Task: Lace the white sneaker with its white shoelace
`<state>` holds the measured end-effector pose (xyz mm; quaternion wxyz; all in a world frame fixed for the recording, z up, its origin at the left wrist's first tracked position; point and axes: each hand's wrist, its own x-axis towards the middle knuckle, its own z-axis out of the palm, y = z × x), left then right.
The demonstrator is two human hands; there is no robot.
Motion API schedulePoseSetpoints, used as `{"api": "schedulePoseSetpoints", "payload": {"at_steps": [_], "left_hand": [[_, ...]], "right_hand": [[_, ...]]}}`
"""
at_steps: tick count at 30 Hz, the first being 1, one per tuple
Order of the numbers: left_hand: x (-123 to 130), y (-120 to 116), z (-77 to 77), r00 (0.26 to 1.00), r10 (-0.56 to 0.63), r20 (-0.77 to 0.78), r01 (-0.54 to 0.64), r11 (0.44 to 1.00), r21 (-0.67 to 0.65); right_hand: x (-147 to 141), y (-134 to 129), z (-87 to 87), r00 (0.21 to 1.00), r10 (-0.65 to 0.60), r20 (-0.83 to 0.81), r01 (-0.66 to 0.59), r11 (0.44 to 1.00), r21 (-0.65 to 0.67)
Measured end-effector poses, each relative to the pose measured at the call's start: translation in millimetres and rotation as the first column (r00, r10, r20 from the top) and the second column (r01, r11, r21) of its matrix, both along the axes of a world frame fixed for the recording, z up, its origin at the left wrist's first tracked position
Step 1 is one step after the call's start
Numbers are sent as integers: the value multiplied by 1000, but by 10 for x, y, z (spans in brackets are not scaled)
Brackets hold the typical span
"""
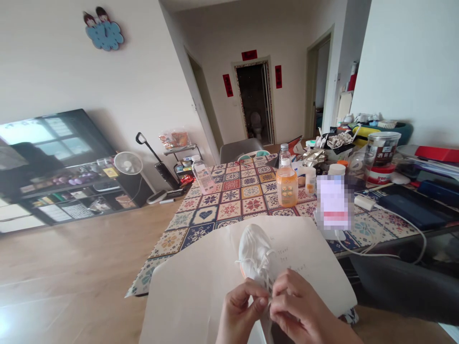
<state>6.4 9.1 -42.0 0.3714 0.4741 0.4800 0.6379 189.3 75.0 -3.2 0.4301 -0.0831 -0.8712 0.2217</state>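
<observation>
Orange liquid [291, 179] in a clear bottle [286, 186] beyond both hands [241, 306] [300, 306], close together and pinched on a white shoe's [251, 241] laces [264, 262].

I see the shoe [252, 241] on the paper [190, 282], which lies over the near end of the table [229, 196], with the left hand [242, 303] and right hand [299, 306] at the shoe's near end. Behind the paper, I have a bottle [203, 177] left and a jar [382, 150] right. Off the table's left side, a fan [128, 163] stands right of the TV [64, 143].

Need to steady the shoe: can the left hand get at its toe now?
Probably yes: nothing blocks the left hand from the shoe's toe, though its fingers seem busy near the laces.
</observation>
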Motion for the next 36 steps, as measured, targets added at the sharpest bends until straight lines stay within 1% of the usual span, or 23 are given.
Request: {"api": "schedulePoseSetpoints", "payload": {"at_steps": [2, 4, 6, 8, 10, 15, 17, 19, 21, 23, 24, 26, 27, 28, 30, 32, 36], "left_hand": [[-20, 9, 35, 1000, 28, -5, -28, 998, -53], [-47, 34, 71, 995, 97, -36, -100, 991, -88], [-69, 74, 94, 981, 182, -66, -188, 977, -100], [-75, 118, 104, 967, 239, -93, -248, 963, -108], [-68, 151, 110, 954, 273, -123, -286, 952, -109], [-61, 159, 124, 933, 295, -206, -320, 942, -102], [-79, 139, 124, 922, 286, -263, -318, 944, -90], [-100, 105, 134, 909, 265, -323, -297, 954, -52], [-112, 60, 164, 900, 225, -375, -232, 972, 25], [-107, 10, 214, 892, 146, -427, -113, 988, 103], [-99, -15, 243, 884, 92, -458, -41, 992, 120], [-76, -58, 297, 855, -18, -519, 79, 992, 96], [-63, -74, 318, 836, -55, -546, 113, 991, 74], [-52, -85, 333, 819, -76, -568, 130, 990, 56], [-34, -95, 346, 794, -78, -602, 137, 989, 52], [-23, -91, 341, 776, -53, -629, 132, 988, 79], [1, -71, 317, 746, -12, -666, 133, 982, 132]], "right_hand": [[48, 12, 71, 996, 85, 29, -85, 996, -17], [90, 38, 131, 975, 204, 90, -201, 979, -47], [112, 69, 176, 942, 283, 182, -271, 959, -88], [114, 95, 204, 922, 301, 243, -282, 953, -111], [103, 112, 216, 919, 302, 253, -283, 953, -108], [80, 124, 200, 926, 321, 198, -315, 947, -60], [85, 119, 177, 946, 277, 166, -277, 960, -24], [92, 111, 140, 969, 181, 168, -186, 982, 17], [97, 104, 98, 979, 68, 192, -79, 996, 51], [101, 99, 67, 977, -23, 212, 7, 997, 77], [104, 95, 61, 974, -52, 218, 33, 995, 93], [118, 82, 76, 972, -79, 222, 51, 990, 131], [129, 73, 94, 971, -72, 227, 44, 991, 125], [141, 62, 116, 973, -32, 228, 12, 996, 88], [167, 41, 157, 970, 110, 219, -105, 994, -38], [186, 29, 176, 946, 260, 192, -235, 961, -145], [213, 30, 143, 905, 403, 134, -376, 907, -188]]}}
